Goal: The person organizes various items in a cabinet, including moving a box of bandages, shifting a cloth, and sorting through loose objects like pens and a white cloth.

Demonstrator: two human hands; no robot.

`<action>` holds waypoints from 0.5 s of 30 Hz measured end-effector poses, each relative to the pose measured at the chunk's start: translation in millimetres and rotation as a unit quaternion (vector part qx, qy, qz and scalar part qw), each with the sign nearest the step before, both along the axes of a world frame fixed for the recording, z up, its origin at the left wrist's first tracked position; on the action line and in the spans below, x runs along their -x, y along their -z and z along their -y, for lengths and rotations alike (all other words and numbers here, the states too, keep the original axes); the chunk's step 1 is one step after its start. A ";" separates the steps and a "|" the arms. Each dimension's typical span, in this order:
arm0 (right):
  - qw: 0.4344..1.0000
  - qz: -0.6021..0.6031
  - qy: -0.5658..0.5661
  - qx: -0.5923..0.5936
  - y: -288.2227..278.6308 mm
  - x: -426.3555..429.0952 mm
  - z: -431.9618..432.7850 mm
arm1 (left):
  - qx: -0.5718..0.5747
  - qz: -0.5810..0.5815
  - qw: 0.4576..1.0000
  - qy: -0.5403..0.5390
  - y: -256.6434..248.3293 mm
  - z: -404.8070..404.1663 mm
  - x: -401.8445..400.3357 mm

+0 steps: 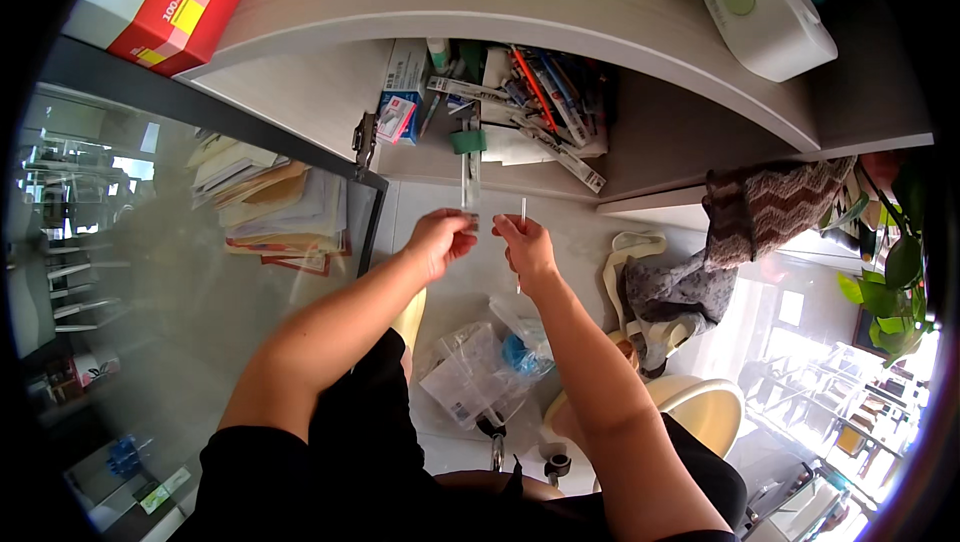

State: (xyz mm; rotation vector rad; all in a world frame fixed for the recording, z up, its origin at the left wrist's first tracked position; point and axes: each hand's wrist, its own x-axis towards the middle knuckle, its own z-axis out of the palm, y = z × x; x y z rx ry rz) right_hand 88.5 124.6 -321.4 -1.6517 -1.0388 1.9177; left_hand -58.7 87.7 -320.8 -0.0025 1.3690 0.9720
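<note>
My left hand (439, 240) pinches the near end of a long, clear plastic strip (470, 182), perhaps a sleeve or ruler. Its far end reaches over the cabinet shelf, where a green band (469, 141) appears around or behind it. Between the thumb and fingers of my right hand (530, 248) is a thin whitish rod (523, 208), like a pen refill, held upright in the picture. The two hands are close but apart, in front of the open cabinet. On the shelf lie a pile of pens and pencils (551, 96) and wrapped pen packets (566, 159).
An open glass door (187, 302) stands at left, with stacked papers showing through or reflected in it. A blue and white box (405, 84) is inside the cabinet. Plastic bags (480, 373), a yellowish basin (709, 407) and a patterned cloth bag (667, 287) are on the floor. A tissue box (165, 2) sits above.
</note>
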 end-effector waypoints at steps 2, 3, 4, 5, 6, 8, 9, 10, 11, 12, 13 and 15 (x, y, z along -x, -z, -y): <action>0.999 -0.021 0.016 0.018 -7.0 1.8 2.5 | 0.012 0.020 0.999 0.034 -7.9 13.6 -9.9; 0.998 -0.035 0.012 0.045 -11.7 1.1 3.4 | 0.015 0.029 0.998 0.059 -13.6 19.0 -14.1; 0.996 -0.050 0.009 0.072 -13.7 -0.1 4.3 | 0.019 0.038 0.996 0.084 -17.7 24.1 -17.7; 0.996 -0.049 0.010 0.073 -10.4 -5.0 4.3 | 0.018 0.039 0.993 0.106 -20.6 28.1 -22.7; 0.992 -0.089 -0.009 0.087 -5.0 -11.7 3.7 | 0.017 0.023 0.990 0.140 -24.1 32.0 -27.5; 0.986 -0.130 -0.028 0.103 -3.8 -21.8 4.0 | 0.026 0.022 0.978 0.208 -31.3 38.6 -34.9; 0.983 -0.139 -0.040 0.110 -6.6 -25.5 4.8 | 0.029 0.022 0.978 0.207 -32.6 42.9 -37.8; 0.981 -0.147 -0.052 0.118 -9.7 -29.2 6.1 | 0.029 0.017 0.973 0.230 -33.5 47.4 -40.6; 0.978 -0.157 -0.052 0.129 -14.2 -32.7 6.9 | 0.027 0.011 0.967 0.254 -34.4 50.4 -42.8; 0.978 -0.157 -0.052 0.130 -14.2 -36.8 8.2 | 0.028 0.012 0.967 0.254 -34.6 53.4 -43.3; 0.977 -0.155 -0.050 0.135 -13.9 -41.5 9.8 | 0.038 0.021 0.961 0.274 -34.4 56.6 -42.9; 0.977 -0.153 -0.048 0.138 -10.3 -52.1 11.2 | 0.045 0.031 0.954 0.294 -35.1 59.3 -41.6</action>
